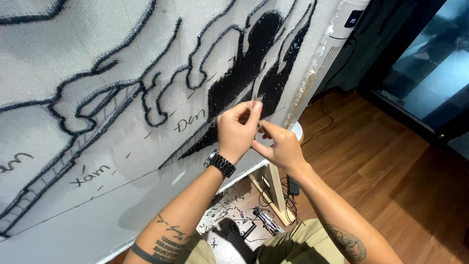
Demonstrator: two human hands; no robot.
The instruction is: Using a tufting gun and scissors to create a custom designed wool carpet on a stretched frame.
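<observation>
Nearest me, at six o'clock, black yarn clippings litter the brown wooden plank floor. My left hand and right hand meet at centre, both pinched narrow on a thin pale strand, forearms angled up from below. Beyond, at eleven o'clock, the stretched grey tufting cloth shows black outlines tufted and one figure filled; most areas look unfilled.

Head view, close, downward onto canvas
</observation>
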